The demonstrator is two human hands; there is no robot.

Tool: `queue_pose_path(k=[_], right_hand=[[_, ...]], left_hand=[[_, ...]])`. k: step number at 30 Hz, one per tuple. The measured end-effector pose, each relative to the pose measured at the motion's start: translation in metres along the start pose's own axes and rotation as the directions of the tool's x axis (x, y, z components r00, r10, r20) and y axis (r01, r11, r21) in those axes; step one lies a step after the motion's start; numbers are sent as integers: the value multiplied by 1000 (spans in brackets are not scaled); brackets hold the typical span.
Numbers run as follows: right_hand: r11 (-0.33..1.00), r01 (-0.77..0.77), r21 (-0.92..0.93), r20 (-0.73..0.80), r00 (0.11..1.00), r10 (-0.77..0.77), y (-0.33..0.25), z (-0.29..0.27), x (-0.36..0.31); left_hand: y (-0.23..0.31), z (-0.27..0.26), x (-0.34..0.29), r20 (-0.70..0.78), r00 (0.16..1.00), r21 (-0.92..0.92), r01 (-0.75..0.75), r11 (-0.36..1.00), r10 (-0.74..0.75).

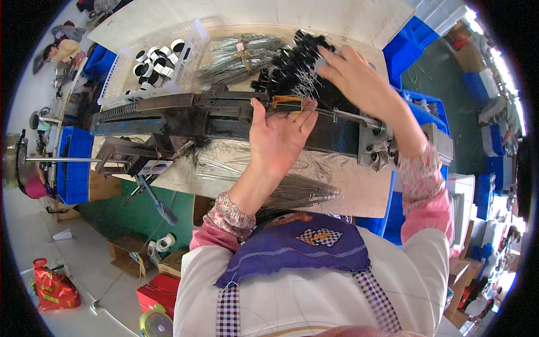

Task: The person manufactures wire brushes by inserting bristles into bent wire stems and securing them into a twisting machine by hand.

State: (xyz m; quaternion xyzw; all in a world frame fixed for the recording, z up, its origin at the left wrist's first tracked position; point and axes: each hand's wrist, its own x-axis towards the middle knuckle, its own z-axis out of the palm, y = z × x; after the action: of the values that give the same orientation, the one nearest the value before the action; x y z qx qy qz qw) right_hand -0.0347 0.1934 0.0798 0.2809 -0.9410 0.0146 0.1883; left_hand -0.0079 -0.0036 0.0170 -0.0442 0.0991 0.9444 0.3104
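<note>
My left hand [275,137] lies palm up at the long dark metal machine [224,112]. Its thumb stands apart and its fingers stretch right, beside a small yellow-edged tray [287,103]. A thin wire runs from near those fingertips toward the metal spindle [359,119] on the right; whether they touch it is unclear. My right hand [359,76] reaches over the right edge of a pile of black bristle brushes with twisted wire stems [292,64]. Its fingers are apart, and I see nothing held in them.
Behind the machine are a clear plastic basket [115,78] of white-and-black rolls and a bundle of wires [241,56]. More bent wires [306,192] lie on the wooden bench's near side. A clamp-like metal fixture [132,157] juts out at left; blue bins [424,109] stand at right.
</note>
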Motion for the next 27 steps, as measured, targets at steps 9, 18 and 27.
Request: queue_pose_path(k=[9,18,27], right_hand=[[789,-193,583,-34,965,261,-33,5,12],[892,-75,446,-68,991,118,-47,13,19],[946,-33,324,-64,996,56,-47,3,9]], left_hand=[[-6,-1,-15,-41,988,77,-146,986,149],[-2,1,-16,-14,979,170,-198,965,203],[3,4,-19,8,994,174,-108,979,108]])
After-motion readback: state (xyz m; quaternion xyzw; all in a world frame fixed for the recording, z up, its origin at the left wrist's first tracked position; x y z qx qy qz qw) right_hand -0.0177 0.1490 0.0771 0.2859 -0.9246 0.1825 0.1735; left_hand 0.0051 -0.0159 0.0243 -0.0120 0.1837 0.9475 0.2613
